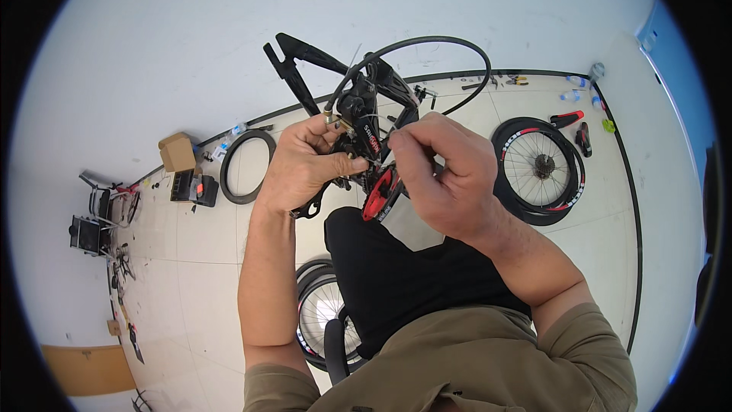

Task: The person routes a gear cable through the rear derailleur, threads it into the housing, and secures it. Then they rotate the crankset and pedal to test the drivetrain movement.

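A black rear derailleur (367,137) with red marking is in front of me, beside a black bicycle frame (293,76). My left hand (297,172) is closed around it, thumb on the near side and fingers behind. My right hand (450,172) is closed in a pinch just to its right. A thin silvery cable curves from the derailleur to those fingertips; its end is hidden by them. Black cable housing (457,44) loops from the derailleur up over the frame and down to the right. Under the hands shows a red and black part (381,197), partly covered.
Right of me lies a wheel (537,172) with a cassette, near two red and black saddle-like pieces (566,118). Pliers and other tools (517,81) lie along the wall. A bare tire (248,166) and an opened cardboard box (177,152) are at left. More wheels (309,313) rest below my left forearm.
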`<action>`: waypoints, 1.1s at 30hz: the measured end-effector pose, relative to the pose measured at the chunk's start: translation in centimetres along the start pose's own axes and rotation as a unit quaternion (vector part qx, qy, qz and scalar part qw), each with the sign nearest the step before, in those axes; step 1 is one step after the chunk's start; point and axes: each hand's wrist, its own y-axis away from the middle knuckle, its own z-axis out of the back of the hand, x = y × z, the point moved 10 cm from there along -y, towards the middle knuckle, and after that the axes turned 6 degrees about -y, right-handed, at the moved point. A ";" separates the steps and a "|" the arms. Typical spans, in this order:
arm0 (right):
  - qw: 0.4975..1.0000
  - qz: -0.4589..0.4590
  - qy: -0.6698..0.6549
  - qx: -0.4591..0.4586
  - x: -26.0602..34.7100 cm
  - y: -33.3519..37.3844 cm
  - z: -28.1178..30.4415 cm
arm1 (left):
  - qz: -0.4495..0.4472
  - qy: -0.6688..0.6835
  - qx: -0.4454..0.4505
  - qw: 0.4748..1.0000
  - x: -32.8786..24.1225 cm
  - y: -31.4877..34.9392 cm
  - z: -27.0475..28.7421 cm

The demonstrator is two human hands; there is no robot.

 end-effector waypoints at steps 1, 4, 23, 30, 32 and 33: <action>1.000 -0.009 0.008 0.004 -0.2 -0.2 -0.2 | 0.002 -0.001 -0.004 1.000 -0.1 0.0 0.1; 0.998 -0.051 0.022 0.024 -1.3 -0.8 -0.7 | 0.007 0.000 -0.009 1.000 -0.3 0.0 -0.1; 0.939 -0.236 -0.188 -0.166 -12.4 -6.2 8.7 | 0.006 -0.030 -0.003 1.000 -0.6 0.3 -0.3; 0.866 -0.333 -0.274 0.252 -16.0 -8.8 -4.8 | 0.028 -0.033 -0.013 0.999 -0.3 0.2 -0.4; 0.829 -0.342 -0.236 0.374 -15.3 -8.1 -8.0 | 0.031 -0.026 -0.011 0.999 -0.4 0.4 -0.4; 0.810 -0.346 -0.247 0.404 -14.8 -7.9 -8.9 | 0.031 -0.029 -0.014 0.999 -0.6 0.5 -0.3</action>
